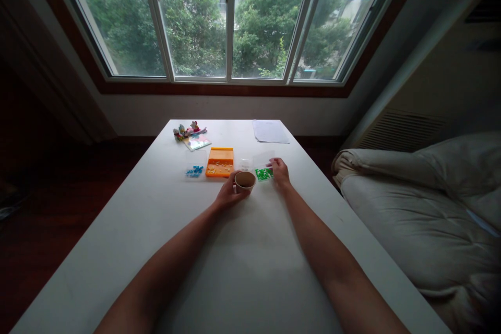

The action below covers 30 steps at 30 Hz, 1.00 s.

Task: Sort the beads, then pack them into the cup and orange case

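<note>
My left hand [229,194] is wrapped round a brown paper cup [246,183], held upright with its open mouth towards me. Dark shade hides most of the cup's inside. With closed fingers my right hand [280,171] grips the right edge of a small clear plastic box [263,158], whose transparent lid stands open at the back. Small green pieces [264,174] lie in this box, close to the cup's right side. Behind the cup is another clear box [245,163] with a few pale bits, partly hidden.
An orange case [221,154] with small pale pieces lies open left of the cup. Beside it is a clear box of blue pieces [194,171]. Colourful figures [191,130] and a card packet [198,142] lie at the far left, white papers [271,131] at the far right of the white table [176,255].
</note>
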Each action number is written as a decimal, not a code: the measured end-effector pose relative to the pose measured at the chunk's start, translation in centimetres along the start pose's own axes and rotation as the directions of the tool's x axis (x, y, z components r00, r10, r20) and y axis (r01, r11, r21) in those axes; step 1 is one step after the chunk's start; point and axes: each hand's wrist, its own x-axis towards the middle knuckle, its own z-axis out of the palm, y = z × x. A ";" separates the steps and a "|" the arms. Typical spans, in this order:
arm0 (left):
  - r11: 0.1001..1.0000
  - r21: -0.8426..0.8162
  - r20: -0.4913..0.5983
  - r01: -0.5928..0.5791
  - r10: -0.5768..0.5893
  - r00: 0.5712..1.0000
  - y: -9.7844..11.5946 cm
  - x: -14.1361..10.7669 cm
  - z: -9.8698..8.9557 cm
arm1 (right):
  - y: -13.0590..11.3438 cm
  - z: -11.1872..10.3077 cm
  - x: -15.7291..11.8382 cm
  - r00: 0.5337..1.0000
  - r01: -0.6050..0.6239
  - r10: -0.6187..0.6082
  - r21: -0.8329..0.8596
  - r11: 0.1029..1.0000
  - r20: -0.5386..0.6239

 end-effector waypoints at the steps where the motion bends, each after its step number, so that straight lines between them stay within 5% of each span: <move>1: 1.000 0.012 -0.002 -0.004 0.004 1.000 -0.1 0.0 0.0 | -0.7 0.3 -0.1 1.000 -0.011 0.011 0.037 0.999 0.013; 8: 0.977 0.168 -0.011 -0.128 0.132 0.991 -0.2 -0.3 -0.4 | -8.2 1.8 -2.7 0.985 0.131 -0.147 0.164 0.978 0.089; 16: 0.967 0.207 -0.025 -0.145 0.154 0.988 0.5 -0.5 -0.1 | -13.0 2.7 -7.1 0.859 0.489 -0.442 -0.162 0.857 0.256; 26: 0.996 0.028 -0.034 -0.084 0.084 0.996 -0.3 -0.2 0.6 | -13.9 2.7 -9.2 0.568 0.813 -0.687 -0.182 0.553 0.453; 30: 0.994 -0.042 -0.043 -0.104 0.102 0.994 -0.5 0.1 0.6 | -13.6 2.8 -9.3 0.493 0.863 -0.721 -0.169 0.476 0.487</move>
